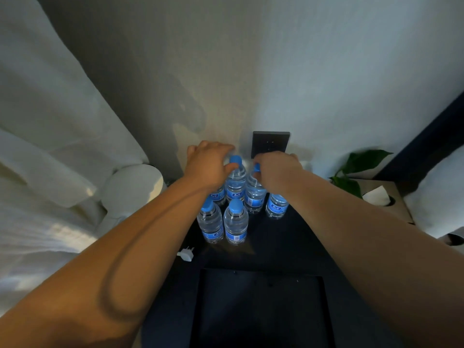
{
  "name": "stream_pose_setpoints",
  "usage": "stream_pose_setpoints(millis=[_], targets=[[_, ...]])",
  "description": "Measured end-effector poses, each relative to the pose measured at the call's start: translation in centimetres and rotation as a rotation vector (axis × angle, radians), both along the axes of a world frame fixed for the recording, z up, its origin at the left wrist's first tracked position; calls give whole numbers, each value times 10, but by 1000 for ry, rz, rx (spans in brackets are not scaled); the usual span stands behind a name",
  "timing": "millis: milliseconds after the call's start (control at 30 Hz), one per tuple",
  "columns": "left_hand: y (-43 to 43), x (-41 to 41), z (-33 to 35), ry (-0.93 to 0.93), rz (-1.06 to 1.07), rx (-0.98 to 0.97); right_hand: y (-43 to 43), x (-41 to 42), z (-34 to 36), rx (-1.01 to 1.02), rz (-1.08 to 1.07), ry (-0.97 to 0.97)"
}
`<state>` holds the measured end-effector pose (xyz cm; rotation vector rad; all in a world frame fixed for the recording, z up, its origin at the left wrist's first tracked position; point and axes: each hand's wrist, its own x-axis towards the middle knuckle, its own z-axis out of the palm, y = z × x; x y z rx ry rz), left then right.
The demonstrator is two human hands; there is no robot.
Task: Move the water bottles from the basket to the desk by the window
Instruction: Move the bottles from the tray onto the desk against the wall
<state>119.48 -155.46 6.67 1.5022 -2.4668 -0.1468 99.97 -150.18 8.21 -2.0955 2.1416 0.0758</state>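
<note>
Several clear water bottles with blue caps and blue labels stand close together on the dark desk (276,247) near the wall. Two of them stand in front (209,222) (236,222); the others form a row behind. My left hand (208,162) curls down over the top of the back-left bottle (219,195), whose cap is hidden, and its thumb lies against the neck of the neighbouring bottle (235,182). My right hand (276,167) grips the top of another back-row bottle (254,194). A further bottle (276,205) stands under my right wrist. The basket is out of view.
A dark wall socket (270,144) sits just behind the bottles. A white plug adapter (185,254) lies at the desk's left edge. A white rounded object (133,184) and curtains (50,121) are to the left. A plant (359,164) and tissue box (384,197) are to the right.
</note>
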Motion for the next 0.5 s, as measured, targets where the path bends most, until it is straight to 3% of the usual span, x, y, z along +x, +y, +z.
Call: stream_pose_setpoints(millis=[500], targets=[[-20, -14, 5, -47, -115, 132, -15, -2, -10, -66, -23, 36]])
